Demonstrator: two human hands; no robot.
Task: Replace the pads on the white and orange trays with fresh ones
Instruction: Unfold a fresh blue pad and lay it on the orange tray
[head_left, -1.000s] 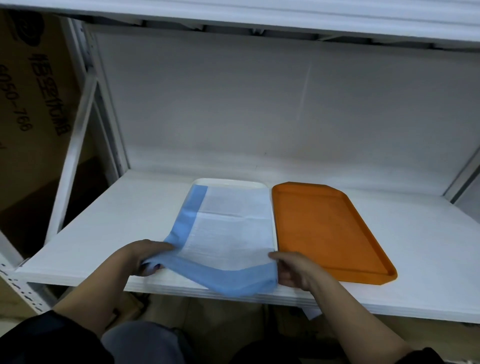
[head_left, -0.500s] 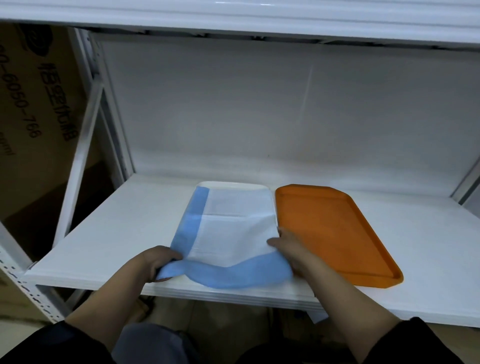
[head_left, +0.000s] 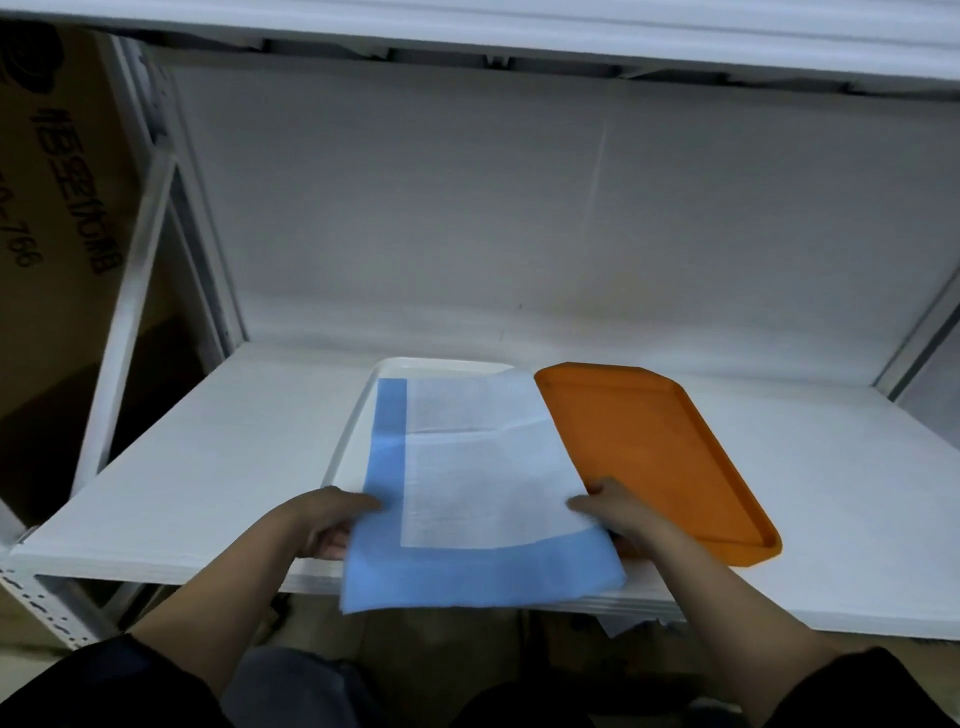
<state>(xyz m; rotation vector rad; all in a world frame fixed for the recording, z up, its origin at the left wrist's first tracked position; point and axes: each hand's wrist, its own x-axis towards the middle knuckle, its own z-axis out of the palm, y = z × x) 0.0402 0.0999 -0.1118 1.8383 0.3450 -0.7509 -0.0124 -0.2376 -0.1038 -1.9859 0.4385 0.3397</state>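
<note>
While the pad is gripped by the left hand and right hand, the orange tray is seen at three o'clock.

Storeroom: white metal shelving, printed cardboard carton alongside.

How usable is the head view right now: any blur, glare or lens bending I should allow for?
Head view: dim, even light with no glare; the left hand, right hand and the pad edges are slightly motion-smeared; the wide lens bows the upper shelf and the shelf posts; the white tray rim blends into the shelf board, while the orange tray stands out clearly.
</note>
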